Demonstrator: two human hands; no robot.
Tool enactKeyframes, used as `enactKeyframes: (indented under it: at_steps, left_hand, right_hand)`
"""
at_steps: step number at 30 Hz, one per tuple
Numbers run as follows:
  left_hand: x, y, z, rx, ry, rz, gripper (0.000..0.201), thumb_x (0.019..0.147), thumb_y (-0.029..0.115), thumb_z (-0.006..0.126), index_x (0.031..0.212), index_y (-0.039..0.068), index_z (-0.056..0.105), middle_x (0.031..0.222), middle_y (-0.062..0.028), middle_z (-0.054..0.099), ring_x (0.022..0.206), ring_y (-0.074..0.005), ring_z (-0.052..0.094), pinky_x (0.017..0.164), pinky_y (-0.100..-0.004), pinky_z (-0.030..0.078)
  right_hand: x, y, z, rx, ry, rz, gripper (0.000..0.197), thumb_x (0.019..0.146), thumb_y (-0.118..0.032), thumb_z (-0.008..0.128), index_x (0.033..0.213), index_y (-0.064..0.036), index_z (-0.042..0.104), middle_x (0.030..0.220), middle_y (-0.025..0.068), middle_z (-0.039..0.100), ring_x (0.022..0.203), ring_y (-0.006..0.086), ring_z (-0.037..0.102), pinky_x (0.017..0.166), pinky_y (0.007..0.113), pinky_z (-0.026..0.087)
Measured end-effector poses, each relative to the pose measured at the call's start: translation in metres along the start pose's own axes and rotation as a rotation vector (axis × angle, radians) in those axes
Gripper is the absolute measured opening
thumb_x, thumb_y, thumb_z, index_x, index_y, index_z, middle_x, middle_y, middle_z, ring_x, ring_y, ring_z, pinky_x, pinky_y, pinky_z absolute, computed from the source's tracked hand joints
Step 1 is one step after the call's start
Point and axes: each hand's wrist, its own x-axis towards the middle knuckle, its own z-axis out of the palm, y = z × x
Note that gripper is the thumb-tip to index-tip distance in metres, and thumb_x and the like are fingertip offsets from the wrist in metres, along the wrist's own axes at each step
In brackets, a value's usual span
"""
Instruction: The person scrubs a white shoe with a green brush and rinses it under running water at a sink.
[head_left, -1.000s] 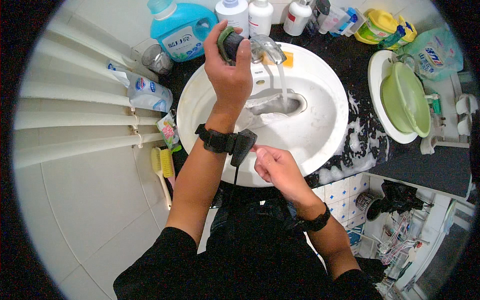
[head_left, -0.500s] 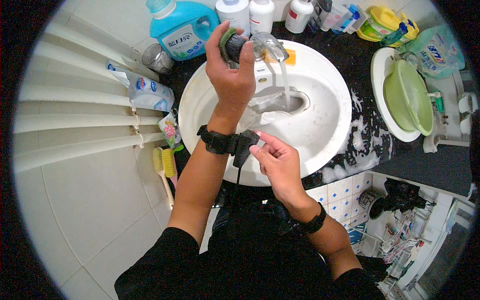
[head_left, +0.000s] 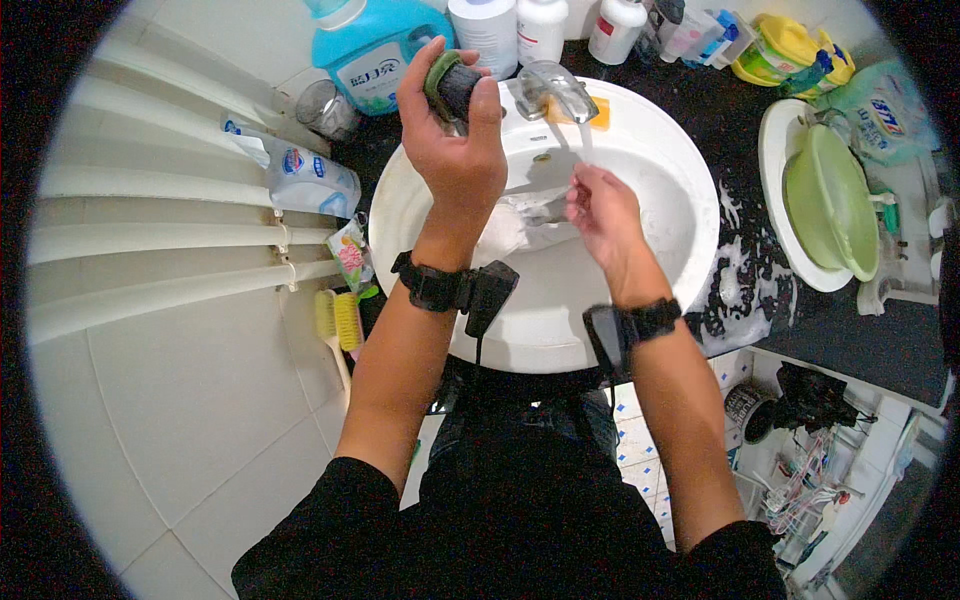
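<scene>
Held the dark-bristled brush (head_left: 456,88) in a closed left grip (head_left: 452,150) near the tap (head_left: 556,92) — had the right grip (head_left: 608,212) half-open at the running water (head_left: 585,143), above the shoe (head_left: 502,232) in the basin (head_left: 545,310).

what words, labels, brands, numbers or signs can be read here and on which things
Wording isn't copied here; print stands on:
Large blue plastic bottle: dark characters
White-and-blue soft plastic pouch: blue badge
Translucent green plastic bag: large characters
Too small or blurred: dark round container, white oval ceramic sink
</scene>
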Motion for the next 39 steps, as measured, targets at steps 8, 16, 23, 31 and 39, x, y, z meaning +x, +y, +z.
enactKeyframes:
  at_steps: [8,16,23,31,39]
  left_hand:
    - [0.002,-0.012,-0.007,0.01,0.007,0.034,0.043,0.086,0.004,0.059,0.125,0.0,0.041,0.103,-0.0144,0.06,0.087,-0.018,0.061,0.079,-0.0294,0.051]
    - [0.003,-0.013,-0.004,-0.012,0.021,0.004,0.043,0.086,0.004,0.059,0.124,0.0,0.041,0.103,-0.0139,0.06,0.087,-0.0169,0.06,0.08,-0.0289,0.05]
    - [0.004,-0.015,0.006,-0.024,0.014,-0.014,0.043,0.086,0.007,0.06,0.124,-0.001,0.042,0.103,-0.0121,0.059,0.088,-0.0156,0.058,0.081,-0.028,0.048]
    - [0.001,-0.012,0.014,-0.023,-0.005,0.034,0.044,0.084,0.008,0.062,0.123,0.0,0.044,0.104,-0.0124,0.059,0.089,-0.0146,0.057,0.082,-0.0277,0.047]
    - [0.0,-0.004,0.019,-0.033,0.011,0.117,0.044,0.083,0.007,0.062,0.123,0.0,0.044,0.105,-0.0131,0.06,0.087,-0.0147,0.058,0.082,-0.028,0.047]
  right_hand:
    - [0.024,-0.016,-0.018,-0.288,-0.098,0.027,0.021,0.087,-0.01,0.059,0.105,0.0001,0.053,0.084,0.0083,0.058,0.071,0.0159,0.056,0.062,0.028,0.048]
    - [-0.048,0.018,-0.061,-1.742,-0.316,-0.493,0.051,0.082,-0.026,0.063,0.126,-0.0052,0.049,0.113,0.027,0.054,0.104,0.0418,0.052,0.09,0.046,0.043]
    - [-0.08,0.037,-0.067,-1.438,-0.504,-0.31,0.05,0.088,-0.029,0.059,0.129,-0.003,0.047,0.117,0.023,0.051,0.107,0.035,0.051,0.094,0.04,0.04]
    - [-0.135,0.052,-0.016,-0.67,-0.412,-0.357,0.043,0.086,-0.02,0.063,0.121,0.0036,0.053,0.09,0.012,0.053,0.085,0.0207,0.053,0.08,0.029,0.043]
    - [-0.15,0.053,0.003,-0.698,-0.185,-0.409,0.028,0.082,-0.009,0.065,0.107,0.004,0.061,0.081,0.0055,0.052,0.076,0.0101,0.049,0.072,0.024,0.042]
